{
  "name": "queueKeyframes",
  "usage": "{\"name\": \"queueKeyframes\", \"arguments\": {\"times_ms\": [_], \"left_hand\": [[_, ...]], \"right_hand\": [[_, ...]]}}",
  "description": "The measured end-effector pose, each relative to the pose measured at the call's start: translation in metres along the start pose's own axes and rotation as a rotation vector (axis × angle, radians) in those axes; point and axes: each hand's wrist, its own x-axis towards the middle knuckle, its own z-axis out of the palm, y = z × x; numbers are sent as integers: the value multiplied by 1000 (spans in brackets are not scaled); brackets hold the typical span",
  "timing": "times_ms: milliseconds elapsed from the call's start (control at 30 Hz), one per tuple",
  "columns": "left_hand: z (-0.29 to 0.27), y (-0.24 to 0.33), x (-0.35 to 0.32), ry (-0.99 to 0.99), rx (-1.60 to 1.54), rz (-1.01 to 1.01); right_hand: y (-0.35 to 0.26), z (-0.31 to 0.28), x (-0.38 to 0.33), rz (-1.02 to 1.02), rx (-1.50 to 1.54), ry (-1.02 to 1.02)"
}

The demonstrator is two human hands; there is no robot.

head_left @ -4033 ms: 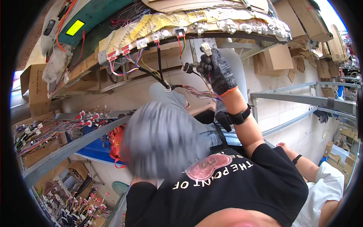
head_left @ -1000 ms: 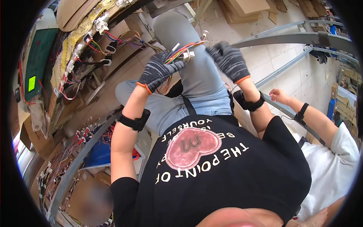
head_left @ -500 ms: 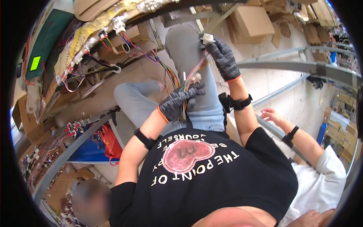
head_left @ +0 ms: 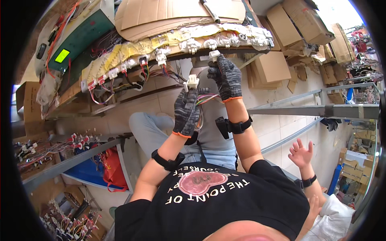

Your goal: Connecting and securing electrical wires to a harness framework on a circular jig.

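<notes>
My left hand [head_left: 186, 112], in a dark grey knit glove, is closed on a white plastic connector [head_left: 193, 81] and holds it upright just short of the bench. My right hand [head_left: 229, 80], gloved the same way, grips a second whitish connector [head_left: 214, 54] at the front edge of the bench. Coloured wires [head_left: 210, 97] run between the two hands and loop below the left one. Along that edge lies a row of white connector sockets [head_left: 161, 57] on yellowed tape, some with wires hanging down.
Cardboard [head_left: 177, 18] with a black marker [head_left: 210, 11] lies on the bench. At left stands a green tester [head_left: 82, 40] with a lit screen. Metal rails [head_left: 305, 110] cross at right, near another person's open hand [head_left: 300, 154]. Cardboard boxes [head_left: 270, 68] stand behind.
Both hands have moved forward to the bench edge, and the left now holds a connector upright instead of the wire bundle. My view has shifted toward the bench; the other person's hand has risen.
</notes>
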Motion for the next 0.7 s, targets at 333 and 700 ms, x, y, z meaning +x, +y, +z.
{"name": "queueKeyframes", "arguments": {"times_ms": [333,700], "left_hand": [[1,-1,66,-88,386,548],[2,9,72,-305,435,359]], "right_hand": [[-3,9,-2,-44,28,65],[-19,16,4,-65,-122,-22]]}}
